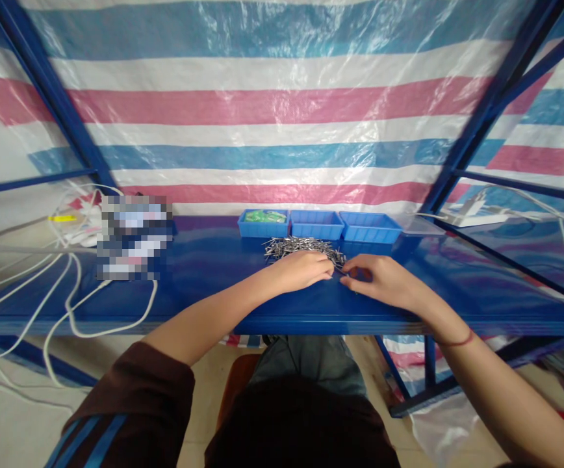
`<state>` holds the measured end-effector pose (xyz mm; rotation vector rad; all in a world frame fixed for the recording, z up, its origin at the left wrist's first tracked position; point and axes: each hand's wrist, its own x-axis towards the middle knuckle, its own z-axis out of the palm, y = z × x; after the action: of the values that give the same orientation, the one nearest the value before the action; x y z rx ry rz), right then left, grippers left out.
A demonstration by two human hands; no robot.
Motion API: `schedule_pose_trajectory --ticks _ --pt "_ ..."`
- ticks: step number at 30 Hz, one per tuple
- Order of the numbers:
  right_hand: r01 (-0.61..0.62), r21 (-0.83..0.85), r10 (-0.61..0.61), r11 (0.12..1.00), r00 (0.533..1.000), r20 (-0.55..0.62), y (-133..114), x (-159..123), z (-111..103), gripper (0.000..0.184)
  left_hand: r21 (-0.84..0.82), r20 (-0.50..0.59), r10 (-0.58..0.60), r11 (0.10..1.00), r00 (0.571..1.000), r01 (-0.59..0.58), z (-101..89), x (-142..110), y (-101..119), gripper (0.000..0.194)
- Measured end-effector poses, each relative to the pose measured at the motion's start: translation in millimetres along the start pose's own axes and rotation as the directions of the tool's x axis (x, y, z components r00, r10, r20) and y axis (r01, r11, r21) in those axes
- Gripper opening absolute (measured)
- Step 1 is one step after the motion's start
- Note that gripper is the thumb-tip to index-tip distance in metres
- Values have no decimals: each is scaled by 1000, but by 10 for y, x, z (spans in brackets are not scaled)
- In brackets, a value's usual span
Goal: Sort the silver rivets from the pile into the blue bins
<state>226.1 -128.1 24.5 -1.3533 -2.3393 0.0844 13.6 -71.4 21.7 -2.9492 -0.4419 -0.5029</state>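
Note:
A loose heap of thin metal pieces [301, 246], which look like nails, lies on the blue tabletop in front of the bins. My left hand [306, 270] rests at the near side of the heap, its fingers bent and pressed together. What sits in that grip is too small to make out. Close by on the right, my right hand [384, 279] reaches in with its thumb and forefinger apart. A thin dark sliver shows between the two hands' fingertips; which hand touches it I cannot tell.
Behind the heap stand a blue bin with green packets [265, 217], a middle blue bin [316, 235] and a right blue bin [372, 235]. White cables [70, 305] and a blurred-out object [133, 237] occupy the left side. A white power strip [477, 211] lies at right, beside blue frame posts.

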Motion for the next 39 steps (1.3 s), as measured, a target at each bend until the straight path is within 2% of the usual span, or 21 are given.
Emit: schedule_pose_trajectory --ticks 4,6,9,13,15,18,21,23,25,27,29,34,39 --pt "21 -113 -19 993 1000 24 -113 -186 104 22 51 -176 -166 983 970 177 -88 -21 -221 18" --pt "41 -156 -35 987 999 37 -157 -169 125 23 56 -193 -251 962 949 266 -91 -58 -373 17" --pt "100 -156 -95 983 995 39 -183 -12 113 20 13 -129 -301 952 945 305 -47 -130 -564 13" --pt "144 -73 -149 987 986 -71 -128 424 90 16 -6 -182 -307 950 934 311 10 -186 -674 16" --pt "153 -53 -158 987 982 -105 -73 687 98 16 -3 -205 -341 938 918 348 26 -193 -683 19" --pt "162 -37 -165 986 984 -69 14 1019 97 19 -22 -168 -387 921 906 390 48 -189 -667 24" --pt "120 39 -118 992 992 -34 97 1181 35 20 -51 -156 -385 923 910 382 58 -164 -612 21" --pt "70 123 -77 990 996 49 163 1184 -32 18 -59 -184 -362 932 914 357 54 -136 -548 18" --pt "28 200 -65 979 981 182 244 1129 -92 17 -50 -187 -332 943 924 329 53 -105 -468 15" --pt "-10 250 -68 968 951 300 328 1054 -121 17 -25 -143 -307 952 941 306 65 -77 -392 14" --pt "-43 264 -56 964 933 355 392 998 -111 19 19 -88 -297 954 951 300 92 -54 -337 16" --pt "-40 151 -9 988 951 310 389 994 -6 21 109 -54 -328 937 943 332 153 0 -325 22" --pt "-35 102 8 994 967 254 295 1004 58 25 50 28 -377 926 926 375 145 57 -337 20"
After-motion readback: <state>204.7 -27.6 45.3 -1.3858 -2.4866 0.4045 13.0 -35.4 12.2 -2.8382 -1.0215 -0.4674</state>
